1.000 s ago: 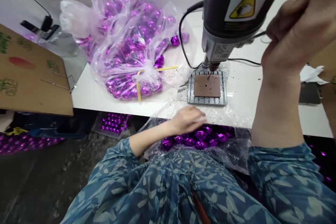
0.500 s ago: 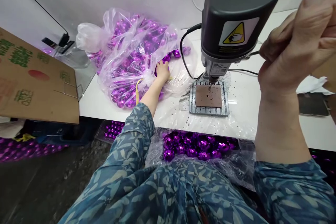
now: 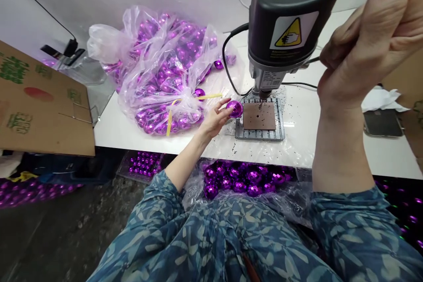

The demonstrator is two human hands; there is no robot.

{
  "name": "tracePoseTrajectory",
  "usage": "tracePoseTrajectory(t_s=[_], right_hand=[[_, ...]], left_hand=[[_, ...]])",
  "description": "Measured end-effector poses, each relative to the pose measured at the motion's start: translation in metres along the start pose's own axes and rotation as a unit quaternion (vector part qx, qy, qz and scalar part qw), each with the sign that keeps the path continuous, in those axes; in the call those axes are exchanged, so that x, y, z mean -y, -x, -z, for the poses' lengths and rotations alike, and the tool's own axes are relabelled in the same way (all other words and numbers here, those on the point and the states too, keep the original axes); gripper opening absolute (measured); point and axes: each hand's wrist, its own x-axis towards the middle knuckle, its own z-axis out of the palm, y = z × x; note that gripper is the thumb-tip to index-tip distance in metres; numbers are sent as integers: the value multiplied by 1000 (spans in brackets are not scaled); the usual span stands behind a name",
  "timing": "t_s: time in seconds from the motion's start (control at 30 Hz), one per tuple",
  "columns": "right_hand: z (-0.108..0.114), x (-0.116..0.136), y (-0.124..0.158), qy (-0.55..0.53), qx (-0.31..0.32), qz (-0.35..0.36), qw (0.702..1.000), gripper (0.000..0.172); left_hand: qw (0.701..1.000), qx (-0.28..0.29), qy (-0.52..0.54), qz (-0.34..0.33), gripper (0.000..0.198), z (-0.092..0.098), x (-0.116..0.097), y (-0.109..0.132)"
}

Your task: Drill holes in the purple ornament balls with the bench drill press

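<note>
My left hand (image 3: pixel 215 120) holds a shiny purple faceted ball (image 3: pixel 235 109) at its fingertips. The ball is just left of a brown square board (image 3: pixel 264 121) with a small hole, lying on the slotted metal base (image 3: pixel 259 135) of a bench drill press (image 3: pixel 294 4). My right hand (image 3: pixel 372 37) is raised on the right, its fingers closed around the end of the drill press lever (image 3: pixel 312 60); the grip itself is hidden. Behind my left hand a clear plastic bag (image 3: pixel 107 44) full of similar purple balls, with a yellow tie, rests on the white table (image 3: pixel 297 150).
Under the table edge in front of me, more purple balls (image 3: pixel 254 178) lie in clear plastic. A cardboard box (image 3: pixel 49 114) stands at the left. A dark phone-like slab (image 3: pixel 383 123) and white tissue (image 3: pixel 383 99) are at the right. Dark shavings dot the table around the base.
My left hand has come away from the bag's opening toward the drill base, now with a purple ball in its fingers. My right hand stays on the lever; the view has shifted slightly.
</note>
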Motion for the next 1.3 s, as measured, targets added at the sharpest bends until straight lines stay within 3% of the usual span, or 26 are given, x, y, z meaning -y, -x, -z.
tracePoseTrajectory(t_s=[0.17,0.3,0.67,0.87,1.3], right_hand=[[0,-1,-1,8,-5,10,1000,69],[1,-5,-1,21,-5,20,1000,67],[1,-3,1,70,5,37,997,71],[1,-4,2,49,10,25,998,71],[17,0,35,4,-17,53,998,79]], left_hand=[[999,-19,-9,-29,66,-38,39,-3],[992,-54,-94,-66,65,-54,51,-16],[945,-77,-270,-168,59,-77,57,-19],[956,-32,-226,-183,57,-90,65,-18],[965,-11,-189,-184,58,-90,71,-19]])
